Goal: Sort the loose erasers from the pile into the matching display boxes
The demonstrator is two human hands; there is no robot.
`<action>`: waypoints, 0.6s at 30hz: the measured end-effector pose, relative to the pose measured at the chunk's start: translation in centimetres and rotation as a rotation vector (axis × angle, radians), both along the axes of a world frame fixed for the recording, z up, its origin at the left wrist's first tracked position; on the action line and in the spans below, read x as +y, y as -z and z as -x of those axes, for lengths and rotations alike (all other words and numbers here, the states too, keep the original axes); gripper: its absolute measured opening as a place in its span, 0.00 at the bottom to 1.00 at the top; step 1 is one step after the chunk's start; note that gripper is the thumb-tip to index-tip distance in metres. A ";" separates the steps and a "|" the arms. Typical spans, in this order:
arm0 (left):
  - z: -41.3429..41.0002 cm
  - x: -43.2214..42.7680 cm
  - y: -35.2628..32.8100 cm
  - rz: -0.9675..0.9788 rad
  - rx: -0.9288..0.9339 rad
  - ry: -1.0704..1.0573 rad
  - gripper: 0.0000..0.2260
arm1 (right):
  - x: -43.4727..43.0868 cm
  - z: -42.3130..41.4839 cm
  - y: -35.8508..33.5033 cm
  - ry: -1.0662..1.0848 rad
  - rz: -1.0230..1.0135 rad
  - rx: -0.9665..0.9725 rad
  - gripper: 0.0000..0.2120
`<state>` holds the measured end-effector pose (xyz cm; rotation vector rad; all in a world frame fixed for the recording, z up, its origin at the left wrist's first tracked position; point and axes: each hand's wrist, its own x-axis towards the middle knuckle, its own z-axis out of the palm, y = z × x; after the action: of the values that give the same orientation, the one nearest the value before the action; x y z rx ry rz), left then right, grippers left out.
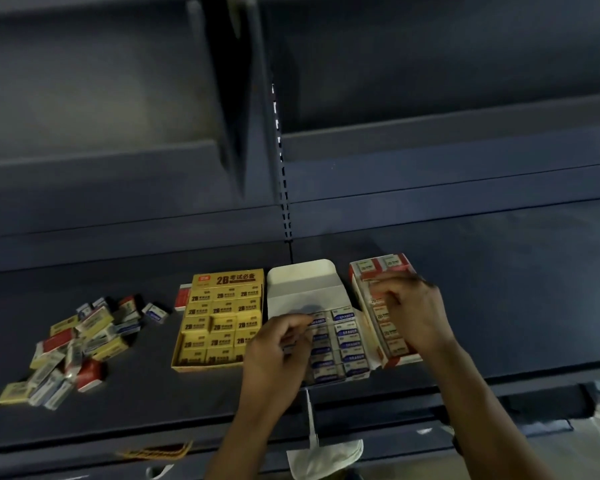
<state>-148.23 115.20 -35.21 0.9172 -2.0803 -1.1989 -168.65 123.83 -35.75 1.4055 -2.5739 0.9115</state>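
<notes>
A pile of loose erasers [73,348] in yellow, red and blue-white sleeves lies at the shelf's left. To its right, three display boxes stand side by side. They are a yellow box [219,327] packed with yellow erasers, a white box [354,355] holding blue-white erasers with its lid flap [302,275] raised, and a red-white box [381,266]. My left hand [278,348] hovers over the white box's left column, thumb and fingers pinching a blue-white eraser [317,320]. My right hand [409,306] is over the red-white box with bent, blurred fingers touching its erasers.
A single red eraser [182,296] lies behind the yellow box's left corner. The dark shelf [499,306] has a back wall and an upright slotted post [284,202]. Below the front edge hang a white cloth [326,455] and a yellow label [156,452].
</notes>
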 end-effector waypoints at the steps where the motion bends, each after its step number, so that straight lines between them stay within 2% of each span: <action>1: 0.0 0.1 0.1 0.015 0.005 -0.006 0.14 | -0.1 0.1 0.0 -0.013 -0.014 -0.036 0.14; 4: -0.1 0.4 0.1 0.036 0.002 -0.041 0.14 | -0.6 0.4 0.2 -0.042 -0.050 -0.076 0.11; 7: -0.1 0.6 0.1 0.032 -0.009 -0.068 0.15 | -0.8 0.8 0.8 -0.046 -0.017 -0.030 0.12; 11: -0.3 0.8 0.3 0.036 -0.003 -0.073 0.13 | -1.0 1.2 1.0 -0.018 -0.110 -0.105 0.08; 18: -1.5 0.0 0.0 0.072 0.004 -0.074 0.15 | -1.8 -0.5 -0.2 -0.001 -0.116 -0.127 0.10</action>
<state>-146.71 115.18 -35.22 0.9485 -2.0540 -1.0796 -168.10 121.99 -35.59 1.4205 -2.7609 0.8933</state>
